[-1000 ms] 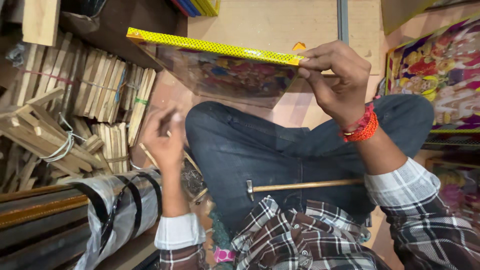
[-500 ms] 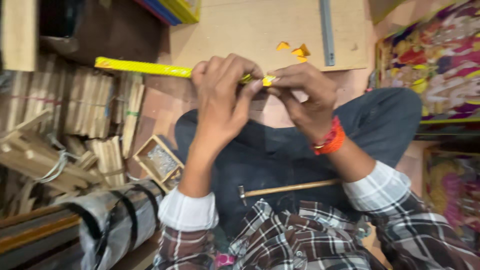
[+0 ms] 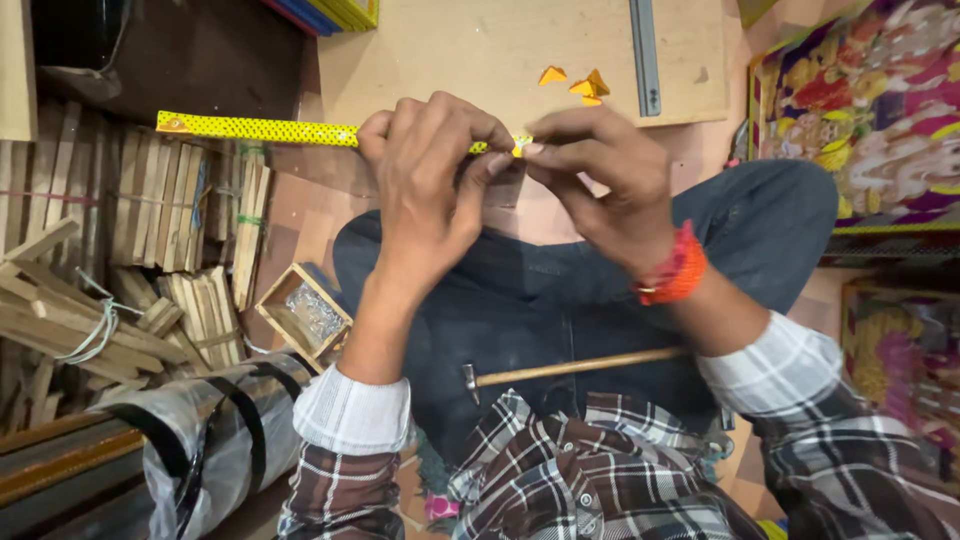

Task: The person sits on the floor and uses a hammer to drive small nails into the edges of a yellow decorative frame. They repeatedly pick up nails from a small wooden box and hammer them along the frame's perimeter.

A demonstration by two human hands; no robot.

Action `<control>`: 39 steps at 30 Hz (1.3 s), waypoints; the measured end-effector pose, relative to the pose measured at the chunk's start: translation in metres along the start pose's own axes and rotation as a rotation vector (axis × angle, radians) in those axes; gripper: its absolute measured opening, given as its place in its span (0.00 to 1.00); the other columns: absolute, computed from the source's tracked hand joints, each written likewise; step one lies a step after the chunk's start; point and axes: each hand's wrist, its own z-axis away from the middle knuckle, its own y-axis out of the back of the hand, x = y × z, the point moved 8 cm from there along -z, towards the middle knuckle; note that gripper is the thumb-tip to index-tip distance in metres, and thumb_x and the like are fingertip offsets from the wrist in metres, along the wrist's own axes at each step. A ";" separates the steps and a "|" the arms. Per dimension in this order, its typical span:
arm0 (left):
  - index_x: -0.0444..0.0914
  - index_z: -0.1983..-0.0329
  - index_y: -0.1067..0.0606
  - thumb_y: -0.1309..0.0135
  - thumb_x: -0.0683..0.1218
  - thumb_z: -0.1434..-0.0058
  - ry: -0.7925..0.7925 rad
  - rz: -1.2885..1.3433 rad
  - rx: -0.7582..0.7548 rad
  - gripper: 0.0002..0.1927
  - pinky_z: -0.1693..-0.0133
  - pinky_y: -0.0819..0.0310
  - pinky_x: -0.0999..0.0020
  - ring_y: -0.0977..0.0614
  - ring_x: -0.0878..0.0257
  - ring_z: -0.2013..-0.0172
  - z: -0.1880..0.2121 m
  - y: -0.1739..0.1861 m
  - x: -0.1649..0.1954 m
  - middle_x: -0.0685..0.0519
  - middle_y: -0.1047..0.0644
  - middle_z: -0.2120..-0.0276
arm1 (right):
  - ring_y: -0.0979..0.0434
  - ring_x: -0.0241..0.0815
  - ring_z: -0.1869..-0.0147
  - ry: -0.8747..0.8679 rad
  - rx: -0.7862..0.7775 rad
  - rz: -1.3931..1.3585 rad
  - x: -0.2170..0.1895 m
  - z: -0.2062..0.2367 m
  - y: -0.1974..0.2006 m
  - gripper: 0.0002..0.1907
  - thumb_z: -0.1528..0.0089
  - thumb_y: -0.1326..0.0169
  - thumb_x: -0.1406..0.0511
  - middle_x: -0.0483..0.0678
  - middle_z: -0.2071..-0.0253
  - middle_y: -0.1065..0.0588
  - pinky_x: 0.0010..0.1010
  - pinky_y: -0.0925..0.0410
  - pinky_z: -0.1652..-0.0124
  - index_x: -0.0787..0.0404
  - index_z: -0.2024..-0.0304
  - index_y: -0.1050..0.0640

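Both hands meet over my lap at the right end of a yellow dotted frame edge (image 3: 255, 130). My left hand (image 3: 430, 190) wraps its fingers around that edge. My right hand (image 3: 600, 180), with a red thread band at the wrist, pinches the yellow corner between thumb and fingertips. The picture below the edge is hidden behind my hands. A small hammer (image 3: 570, 368) with a wooden handle lies across my lap, untouched.
A small wooden box of nails (image 3: 305, 310) sits left of my knee. Bundles of wooden strips (image 3: 130, 220) pile at the left. A wooden board (image 3: 480, 50) ahead carries yellow scraps (image 3: 575, 85) and a metal ruler (image 3: 645, 55). Colourful framed pictures (image 3: 870, 110) lie at the right.
My left hand rose from beside my knee to the frame's edge. The frame tipped edge-on, hiding its picture. My right hand shifted to pinch the yellow corner.
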 end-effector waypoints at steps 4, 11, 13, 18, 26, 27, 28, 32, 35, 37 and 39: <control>0.42 0.57 0.22 0.39 0.41 0.37 -0.015 -0.014 -0.016 0.07 0.44 0.46 0.60 0.26 0.58 0.54 0.002 0.000 0.005 0.56 0.25 0.59 | 0.18 0.47 0.53 -0.160 -0.236 -0.036 -0.002 0.059 -0.006 0.21 0.40 0.34 0.68 0.51 0.49 0.23 0.32 0.26 0.56 0.62 0.46 0.26; 0.43 0.58 0.22 0.38 0.42 0.36 0.031 -0.010 -0.062 0.06 0.45 0.46 0.60 0.27 0.58 0.56 0.003 -0.002 0.004 0.57 0.26 0.61 | 0.23 0.52 0.69 -0.321 -0.921 0.216 -0.008 0.203 -0.017 0.29 0.47 0.44 0.68 0.50 0.68 0.28 0.43 0.29 0.70 0.52 0.41 0.24; 0.43 0.57 0.22 0.38 0.43 0.36 0.042 0.006 -0.065 0.06 0.45 0.46 0.60 0.27 0.58 0.56 0.002 -0.003 0.005 0.57 0.26 0.61 | 0.22 0.49 0.71 -0.534 -0.858 0.291 0.006 0.216 -0.001 0.26 0.41 0.44 0.64 0.49 0.67 0.26 0.41 0.29 0.72 0.46 0.38 0.24; 0.43 0.57 0.22 0.37 0.44 0.36 0.059 0.012 -0.064 0.06 0.45 0.46 0.60 0.27 0.58 0.56 0.001 -0.001 0.006 0.57 0.27 0.62 | 0.18 0.47 0.55 -0.417 -0.184 0.098 -0.019 0.169 0.062 0.22 0.34 0.48 0.72 0.58 0.50 0.22 0.33 0.27 0.56 0.62 0.37 0.30; 0.43 0.59 0.21 0.36 0.45 0.37 0.113 0.051 -0.082 0.06 0.47 0.46 0.60 0.27 0.58 0.58 0.000 0.000 0.002 0.58 0.25 0.64 | 0.18 0.46 0.58 -0.156 -0.228 0.369 -0.062 0.088 0.100 0.25 0.34 0.45 0.80 0.57 0.58 0.22 0.29 0.27 0.61 0.65 0.36 0.29; 0.43 0.60 0.21 0.37 0.45 0.38 0.117 0.052 -0.078 0.06 0.47 0.46 0.60 0.27 0.58 0.57 0.000 0.000 0.001 0.58 0.25 0.64 | 0.19 0.45 0.60 -0.140 -0.244 0.374 -0.065 0.081 0.098 0.26 0.35 0.44 0.81 0.56 0.58 0.22 0.29 0.28 0.63 0.64 0.35 0.29; 0.43 0.60 0.21 0.37 0.45 0.39 0.119 0.052 -0.073 0.06 0.47 0.46 0.60 0.27 0.58 0.57 0.000 0.000 0.001 0.58 0.25 0.64 | 0.19 0.47 0.62 -0.155 -0.289 0.397 -0.065 0.077 0.092 0.28 0.39 0.44 0.81 0.56 0.61 0.22 0.31 0.28 0.64 0.66 0.36 0.28; 0.43 0.60 0.22 0.37 0.46 0.39 0.119 0.064 -0.067 0.07 0.47 0.46 0.59 0.26 0.58 0.56 0.001 0.002 -0.003 0.58 0.25 0.63 | 0.21 0.45 0.65 -0.142 -0.265 0.390 -0.075 0.068 0.087 0.29 0.40 0.45 0.83 0.54 0.64 0.24 0.33 0.28 0.64 0.65 0.37 0.27; 0.43 0.60 0.22 0.37 0.46 0.38 0.125 0.066 -0.088 0.06 0.46 0.46 0.59 0.25 0.58 0.55 0.002 0.001 -0.006 0.58 0.24 0.63 | 0.22 0.45 0.65 -0.151 -0.220 0.348 -0.073 0.072 0.087 0.27 0.39 0.49 0.83 0.53 0.66 0.26 0.31 0.29 0.64 0.66 0.37 0.27; 0.42 0.60 0.22 0.38 0.46 0.39 0.142 0.064 -0.102 0.07 0.46 0.46 0.59 0.26 0.57 0.56 0.003 0.000 -0.007 0.57 0.24 0.62 | 0.25 0.48 0.67 -0.186 -0.261 0.368 -0.065 0.078 0.086 0.27 0.40 0.48 0.83 0.54 0.70 0.28 0.34 0.31 0.66 0.67 0.38 0.26; 0.42 0.60 0.22 0.38 0.46 0.38 0.126 0.064 -0.104 0.07 0.46 0.46 0.59 0.26 0.57 0.55 0.004 -0.001 -0.006 0.57 0.24 0.62 | 0.29 0.51 0.73 -0.232 -0.347 0.415 -0.058 0.086 0.082 0.26 0.41 0.44 0.81 0.58 0.74 0.31 0.38 0.34 0.69 0.68 0.39 0.25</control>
